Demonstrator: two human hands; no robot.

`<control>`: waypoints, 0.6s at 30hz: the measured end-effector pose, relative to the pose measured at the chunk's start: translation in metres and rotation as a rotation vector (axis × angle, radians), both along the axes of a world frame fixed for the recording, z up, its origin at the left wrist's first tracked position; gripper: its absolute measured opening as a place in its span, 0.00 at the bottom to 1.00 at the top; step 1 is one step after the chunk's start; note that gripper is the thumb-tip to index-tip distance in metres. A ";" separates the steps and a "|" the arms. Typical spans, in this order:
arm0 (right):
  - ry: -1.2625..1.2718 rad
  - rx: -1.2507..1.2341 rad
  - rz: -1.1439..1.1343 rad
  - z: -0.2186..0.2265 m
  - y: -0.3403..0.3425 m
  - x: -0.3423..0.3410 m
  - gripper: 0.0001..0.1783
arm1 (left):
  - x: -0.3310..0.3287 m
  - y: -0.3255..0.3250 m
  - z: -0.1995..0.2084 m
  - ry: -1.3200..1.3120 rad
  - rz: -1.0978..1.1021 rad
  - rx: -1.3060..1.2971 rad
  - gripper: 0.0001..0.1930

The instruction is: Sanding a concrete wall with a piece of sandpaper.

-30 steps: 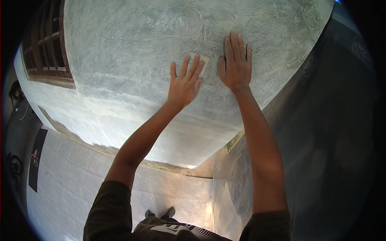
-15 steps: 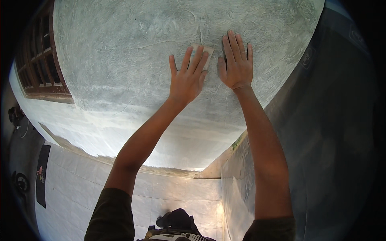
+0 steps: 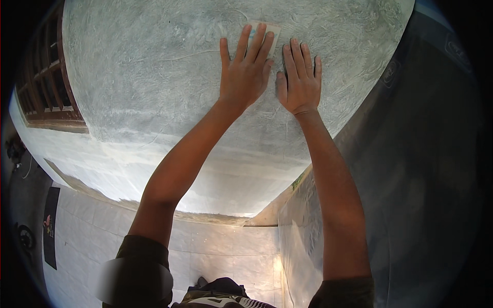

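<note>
**Both palms flat on a rough plastered wall, a sheet of abrasive paper under the left**

The grey plastered wall fills the upper view, its surface scored with faint swirls; it meets a second, darker wall at a corner on the right. A brown window frame sits at the wall's left edge, and pale floor tiles show below. The left hand lies flat, fingers straight and slightly spread, pressing a small pale sanding sheet against the wall near its upper edge; only the sheet's top corner shows past the fingertips. The right hand lies just beside it, fingers together, palm on bare plaster. This looks like mid-rubbing of the surface. The next stroke would call for even pressure, with the sheet kept pinned under the fingers.
</note>
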State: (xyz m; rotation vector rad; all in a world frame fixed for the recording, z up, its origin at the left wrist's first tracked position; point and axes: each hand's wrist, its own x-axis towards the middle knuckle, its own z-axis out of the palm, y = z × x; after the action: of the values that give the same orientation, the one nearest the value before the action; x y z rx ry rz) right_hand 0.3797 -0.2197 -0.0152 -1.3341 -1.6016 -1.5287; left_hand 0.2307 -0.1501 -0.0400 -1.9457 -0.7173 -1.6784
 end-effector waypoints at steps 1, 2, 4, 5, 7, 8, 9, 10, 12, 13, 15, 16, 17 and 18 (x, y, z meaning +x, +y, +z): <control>-0.003 -0.001 -0.008 -0.002 0.000 0.002 0.34 | 0.003 0.002 -0.015 0.008 -0.026 -0.012 0.32; -0.001 0.004 0.000 -0.004 -0.001 0.007 0.34 | 0.008 0.000 -0.052 0.082 -0.010 -0.098 0.33; -0.002 0.015 0.015 -0.005 0.000 0.009 0.34 | 0.008 -0.005 -0.088 0.122 0.016 -0.134 0.33; 0.001 0.012 0.005 -0.006 0.000 0.010 0.34 | 0.009 -0.002 -0.097 0.168 0.042 -0.174 0.34; 0.006 -0.002 0.002 -0.007 0.000 0.008 0.34 | 0.010 -0.007 -0.048 0.145 0.056 -0.154 0.33; 0.013 -0.007 0.023 -0.006 0.001 0.005 0.33 | 0.007 -0.006 -0.014 0.078 0.060 -0.097 0.34; 0.021 -0.011 0.033 -0.006 0.000 0.004 0.33 | 0.006 -0.005 0.002 0.012 0.052 -0.040 0.34; 0.022 -0.013 0.032 -0.005 0.000 0.003 0.33 | 0.005 -0.003 -0.001 0.013 0.051 -0.042 0.34; 0.007 0.009 0.026 -0.003 0.002 0.002 0.33 | 0.002 0.003 -0.017 0.010 -0.020 -0.033 0.33; 0.003 0.010 0.016 -0.004 0.000 0.006 0.33 | 0.004 0.003 -0.041 0.007 -0.031 -0.032 0.33; 0.001 0.020 0.027 -0.007 -0.002 0.008 0.32 | -0.006 -0.009 -0.082 0.181 -0.009 -0.157 0.32; 0.003 0.021 0.022 -0.006 -0.002 0.008 0.32 | -0.005 -0.010 -0.078 0.196 0.035 -0.154 0.32; 0.001 0.022 0.015 -0.004 -0.002 0.010 0.32 | 0.003 -0.006 -0.066 0.199 0.029 -0.153 0.32; 0.001 0.016 0.015 -0.004 -0.001 0.008 0.32 | 0.004 -0.006 -0.036 0.152 0.028 -0.074 0.33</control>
State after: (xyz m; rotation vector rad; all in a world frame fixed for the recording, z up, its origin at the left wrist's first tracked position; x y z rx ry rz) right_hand 0.3876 -0.2207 -0.0189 -1.3113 -1.5926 -1.5287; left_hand 0.2349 -0.1557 -0.0762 -2.0780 -0.7538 -1.4886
